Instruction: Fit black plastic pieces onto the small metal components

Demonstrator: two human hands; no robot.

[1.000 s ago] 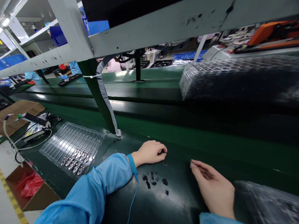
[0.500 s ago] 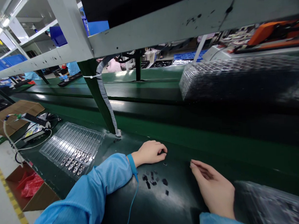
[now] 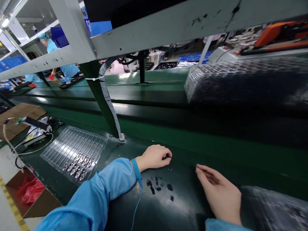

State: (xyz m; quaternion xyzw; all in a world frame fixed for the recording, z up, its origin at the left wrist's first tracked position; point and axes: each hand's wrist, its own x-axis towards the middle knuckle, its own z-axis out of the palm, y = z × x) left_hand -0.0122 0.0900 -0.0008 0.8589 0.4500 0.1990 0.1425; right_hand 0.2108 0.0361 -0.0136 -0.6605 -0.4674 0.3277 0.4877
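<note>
On the counter (image 3: pixel 161 216), your left hand (image 3: pixel 154 157) sat curled, grip unclear; right hand (image 3: pixel 220 192) lay loosely open, empty. Chips (image 3: pixel 157 185) looked tiny, light, stiff: pinch by edges.

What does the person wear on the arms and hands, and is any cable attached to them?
Both arms are in loose, light blue long sleeves: the left sleeve and the right sleeve. The left hand and the right hand are bare, without gloves. A darker blue wrist band sits at the left cuff, and a thin blue cord runs from it.
</note>
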